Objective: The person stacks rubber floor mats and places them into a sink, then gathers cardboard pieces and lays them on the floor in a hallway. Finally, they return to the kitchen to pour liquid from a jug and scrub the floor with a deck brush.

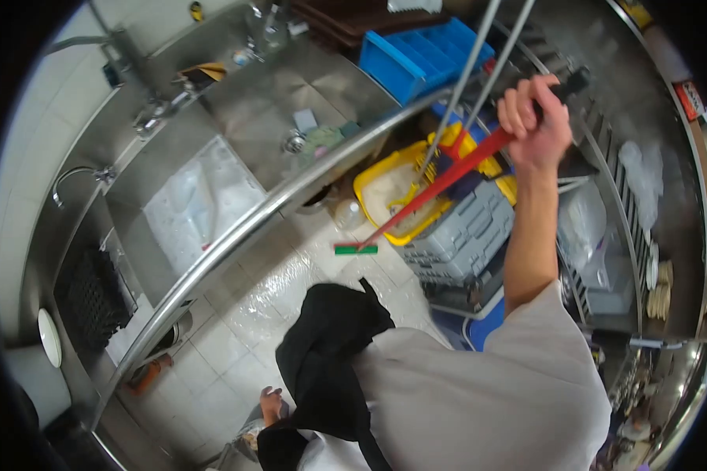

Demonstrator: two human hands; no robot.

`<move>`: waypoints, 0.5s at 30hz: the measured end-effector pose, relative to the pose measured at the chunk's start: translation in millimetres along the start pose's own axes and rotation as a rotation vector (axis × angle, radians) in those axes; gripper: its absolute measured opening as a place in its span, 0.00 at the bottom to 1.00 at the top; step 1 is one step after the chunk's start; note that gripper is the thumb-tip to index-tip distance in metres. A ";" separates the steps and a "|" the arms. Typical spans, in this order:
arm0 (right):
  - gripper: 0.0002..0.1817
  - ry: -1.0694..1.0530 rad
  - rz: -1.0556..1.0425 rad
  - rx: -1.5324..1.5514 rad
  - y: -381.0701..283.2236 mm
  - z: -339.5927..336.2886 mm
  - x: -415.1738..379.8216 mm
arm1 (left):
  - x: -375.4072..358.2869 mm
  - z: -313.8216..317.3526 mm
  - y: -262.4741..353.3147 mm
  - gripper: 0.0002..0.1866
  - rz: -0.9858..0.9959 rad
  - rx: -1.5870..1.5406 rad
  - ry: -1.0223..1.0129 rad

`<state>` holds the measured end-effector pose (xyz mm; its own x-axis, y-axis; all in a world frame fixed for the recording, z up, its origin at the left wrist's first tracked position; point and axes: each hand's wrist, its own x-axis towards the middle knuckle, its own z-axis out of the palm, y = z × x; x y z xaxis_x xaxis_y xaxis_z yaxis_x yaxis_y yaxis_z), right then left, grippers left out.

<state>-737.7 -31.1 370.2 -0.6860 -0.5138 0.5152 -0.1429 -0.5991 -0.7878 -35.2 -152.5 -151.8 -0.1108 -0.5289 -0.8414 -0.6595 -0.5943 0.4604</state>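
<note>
Right hand (536,118) grips red squeegee (440,184); left hand seemingly hidden.

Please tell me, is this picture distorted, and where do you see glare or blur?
Head view: strong fisheye, so the steel sink edge bows into a curve and the corners go black. Glare shines on the wet floor tiles. The right hand on the red handle is fairly sharp; the shelves at the right edge look soft.
</note>
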 end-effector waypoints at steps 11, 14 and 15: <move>0.09 0.380 0.051 -0.639 33.2 -60.1 14.5 | 13.2 1.8 107.6 0.23 -0.052 -0.045 -0.013; 0.14 0.524 0.080 -0.388 29.5 -35.4 12.5 | 23.0 18.8 157.5 0.25 0.066 0.058 0.016; 0.15 0.391 0.178 -0.315 23.6 -23.5 8.1 | 24.1 22.7 170.5 0.25 0.102 0.043 -0.010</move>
<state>-763.4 -35.0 347.9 -0.9252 -0.2875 0.2478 -0.1665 -0.2793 -0.9457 -167.1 -252.8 -100.0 -0.1864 -0.5789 -0.7938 -0.6753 -0.5113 0.5315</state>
